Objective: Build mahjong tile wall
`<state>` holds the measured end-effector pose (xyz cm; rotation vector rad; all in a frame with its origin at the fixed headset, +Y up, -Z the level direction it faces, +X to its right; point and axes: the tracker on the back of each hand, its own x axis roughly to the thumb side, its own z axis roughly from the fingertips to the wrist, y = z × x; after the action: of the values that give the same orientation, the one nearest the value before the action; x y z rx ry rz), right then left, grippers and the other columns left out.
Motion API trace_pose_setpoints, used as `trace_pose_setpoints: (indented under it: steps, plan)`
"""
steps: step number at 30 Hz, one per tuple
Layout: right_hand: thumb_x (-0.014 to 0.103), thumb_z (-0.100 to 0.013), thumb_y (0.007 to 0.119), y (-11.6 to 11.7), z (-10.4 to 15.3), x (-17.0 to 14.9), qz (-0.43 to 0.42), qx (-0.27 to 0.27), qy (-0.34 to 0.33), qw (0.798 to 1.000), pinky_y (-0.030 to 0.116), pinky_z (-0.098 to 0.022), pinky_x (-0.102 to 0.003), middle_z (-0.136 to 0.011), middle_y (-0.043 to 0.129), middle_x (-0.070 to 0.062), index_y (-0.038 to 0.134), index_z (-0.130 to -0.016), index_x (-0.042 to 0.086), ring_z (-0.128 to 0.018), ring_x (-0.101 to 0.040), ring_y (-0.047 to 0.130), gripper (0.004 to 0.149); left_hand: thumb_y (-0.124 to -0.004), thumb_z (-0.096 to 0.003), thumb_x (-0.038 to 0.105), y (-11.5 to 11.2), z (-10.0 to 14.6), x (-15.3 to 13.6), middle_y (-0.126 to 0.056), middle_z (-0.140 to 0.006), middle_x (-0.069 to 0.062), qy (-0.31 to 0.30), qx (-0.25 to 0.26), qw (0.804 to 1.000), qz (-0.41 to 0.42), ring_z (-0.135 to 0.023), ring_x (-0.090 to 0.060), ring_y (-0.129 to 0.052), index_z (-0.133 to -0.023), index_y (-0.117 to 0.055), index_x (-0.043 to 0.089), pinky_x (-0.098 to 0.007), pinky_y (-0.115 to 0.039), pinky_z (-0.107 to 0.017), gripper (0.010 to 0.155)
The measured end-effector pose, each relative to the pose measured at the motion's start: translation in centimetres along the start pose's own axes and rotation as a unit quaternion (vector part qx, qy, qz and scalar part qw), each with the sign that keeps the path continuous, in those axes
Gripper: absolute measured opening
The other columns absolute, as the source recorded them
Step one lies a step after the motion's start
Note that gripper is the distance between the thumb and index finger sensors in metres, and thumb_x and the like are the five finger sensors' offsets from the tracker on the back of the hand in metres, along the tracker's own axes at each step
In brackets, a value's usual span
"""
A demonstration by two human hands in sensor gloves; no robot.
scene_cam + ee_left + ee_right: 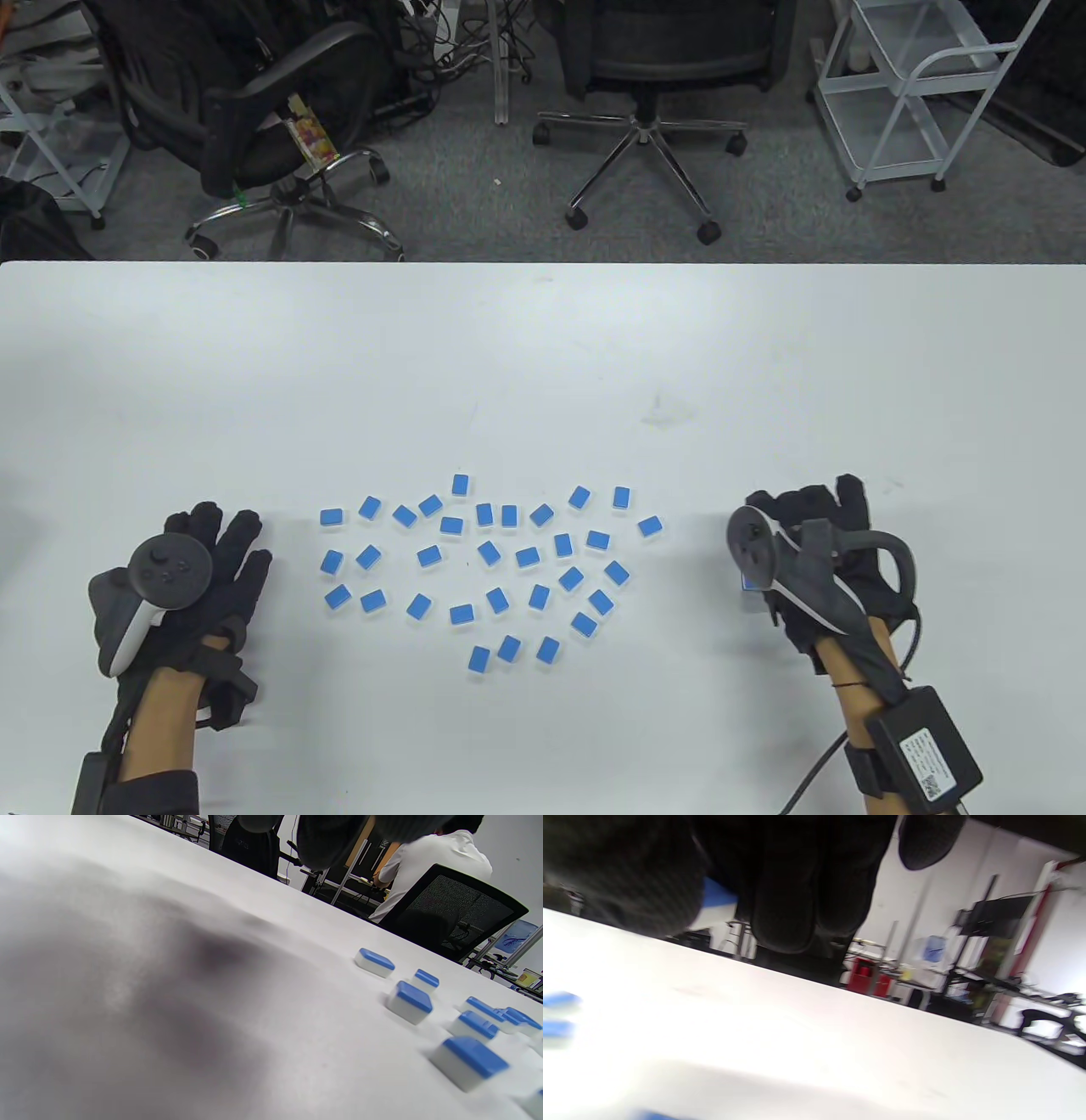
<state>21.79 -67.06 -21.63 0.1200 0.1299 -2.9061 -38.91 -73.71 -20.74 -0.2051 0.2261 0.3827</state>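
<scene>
The white table carries a loose scatter of small blue-topped, white-bodied mahjong tiles in its near central area, all lying flat with blue faces up, set at mixed angles and mostly apart from one another; no row or stack is formed. The left hand, in a black sensor glove with a grey-and-white tracker on its back, rests palm down on the table just left of the scatter, fingers straight and spread, holding nothing; the nearest tiles lie close beside its fingertips without touching. The right hand, likewise gloved and carrying a dark tracker, sits to the right of the scatter, apart from the other tiles. In the right wrist view its curled fingers and thumb pinch one blue-and-white tile, raised clear of the table surface; in the table view a sliver of this tile shows at the left edge of the hand beneath the tracker. The left wrist view shows several tiles in close range on the table, with gloved fingertips at the top edge. Beyond the far table edge stand black office chairs and a white wire trolley on grey carpet
</scene>
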Motion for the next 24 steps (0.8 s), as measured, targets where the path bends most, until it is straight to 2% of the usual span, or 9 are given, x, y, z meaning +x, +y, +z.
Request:
trace_pose_setpoints:
  steps: [3, 5, 7, 11, 24]
  plan:
    - [0.049, -0.029, 0.086, 3.7, 0.3, -2.4, -0.046, 0.044, 0.012, 0.998, 0.046, -0.078, -0.066, -0.086, 0.088, 0.002, 0.077, -0.08, 0.034, -0.092, -0.029, 0.077, 0.054, -0.053, -0.0509, 0.063, -0.1, 0.0, -0.1, -0.021, -0.125, 0.009, 0.0, -0.001, 1.0, -0.002, -0.118, -0.022, -0.012, -0.113, -0.047, 0.046, -0.06, -0.012, -0.082, 0.065]
    - [0.048, -0.029, 0.086, 6.0, -0.3, -3.2, -0.063, 0.12, 0.013, 0.991, 0.046, -0.078, -0.066, -0.091, 0.084, 0.001, 0.076, -0.08, 0.034, -0.095, -0.029, 0.074, 0.054, -0.053, -0.0509, 0.063, -0.1, 0.0, -0.1, -0.021, -0.125, 0.009, 0.002, -0.003, 1.0, -0.003, -0.118, -0.022, -0.012, -0.113, -0.047, 0.047, -0.06, -0.012, -0.082, 0.064]
    - [0.048, -0.029, 0.086, 7.0, -0.6, -3.6, -0.056, 0.131, 0.022, 0.99, 0.047, -0.078, -0.065, -0.094, 0.082, 0.001, 0.076, -0.08, 0.036, -0.096, -0.029, 0.073, 0.054, -0.053, -0.0509, 0.063, -0.1, 0.0, 0.1, -0.021, -0.125, 0.009, 0.0, -0.002, 1.0, -0.002, -0.118, -0.022, -0.012, -0.113, -0.047, 0.046, -0.06, -0.012, -0.082, 0.065]
    - [0.047, -0.029, 0.086, 7.7, -0.9, -3.4, -0.083, 0.162, 0.016, 0.983, 0.048, -0.077, -0.065, -0.096, 0.08, 0.0, 0.075, -0.081, 0.036, -0.097, -0.03, 0.072, 0.054, -0.053, -0.0509, 0.063, -0.1, -0.1, 0.1, -0.021, -0.125, 0.009, -0.001, -0.003, 1.0, 0.0, -0.118, -0.022, -0.012, -0.113, -0.047, 0.046, -0.06, -0.012, -0.082, 0.065]
    - [0.047, -0.028, 0.087, 7.8, -0.6, -2.4, -0.053, 0.153, -0.011, 0.987, 0.051, -0.076, -0.064, -0.094, 0.083, 0.001, 0.077, -0.08, 0.038, -0.094, -0.03, 0.076, 0.054, -0.053, -0.051, 0.063, -0.2, 0.0, 0.1, -0.021, -0.125, 0.009, 0.0, -0.007, 1.0, -0.003, -0.118, -0.022, -0.013, -0.113, -0.047, 0.046, -0.06, -0.013, -0.082, 0.064]
